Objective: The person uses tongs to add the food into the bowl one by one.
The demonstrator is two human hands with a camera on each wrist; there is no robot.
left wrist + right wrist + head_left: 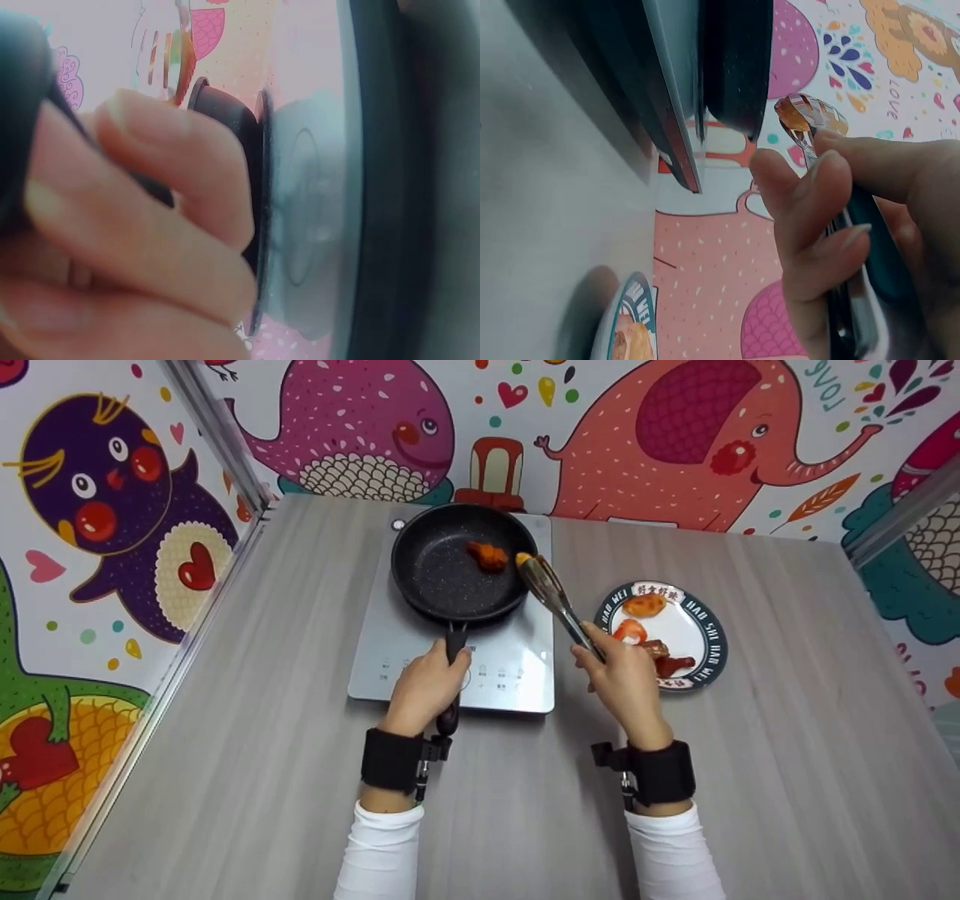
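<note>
Handle [456, 643] gripped by curled left hand [426, 690], near side of pan [439, 577] | tongs [553, 598] pinched by right hand [624, 675], slanted to pan's right rim, 1 yellow piece [523, 559] clamped | 1 orange piece [490, 558] in pan | 1 plate [686, 624] right of pan, 3+ pieces [645, 604]

Grey wood-grain tabletop [225, 780], printed wall panels [502, 375] behind, pink whale [352, 412], coral elephant [600, 465], purple bird [97, 502] at left, metal corner post [217, 431].
</note>
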